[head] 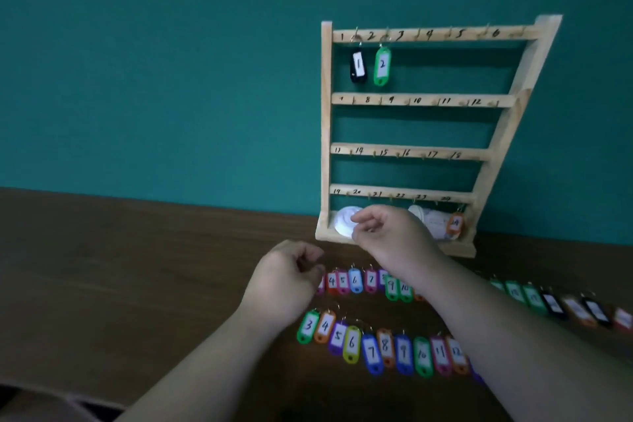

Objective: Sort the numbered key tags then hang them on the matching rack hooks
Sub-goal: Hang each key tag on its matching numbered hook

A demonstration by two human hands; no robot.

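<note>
Hanging step: rack [428, 101] holds tags 1 and 2, sorted tags [376, 348] lie on worktop [137, 267], left hand [286, 279] and right hand [387, 233] loosely curled, contents unclear; next, tag 3 [307, 325] needs pinching.

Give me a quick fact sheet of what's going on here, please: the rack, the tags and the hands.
rack: wooden rack, four numbered rows, against the teal wall
hung: black tag 1, green tag 2, orange tag on the last bottom hook
table: two rows of coloured numbered tags; near row starts at green tag 3
left hand: curled above the far row's left end
right hand: curled near the rack's base; contents unclear
</note>
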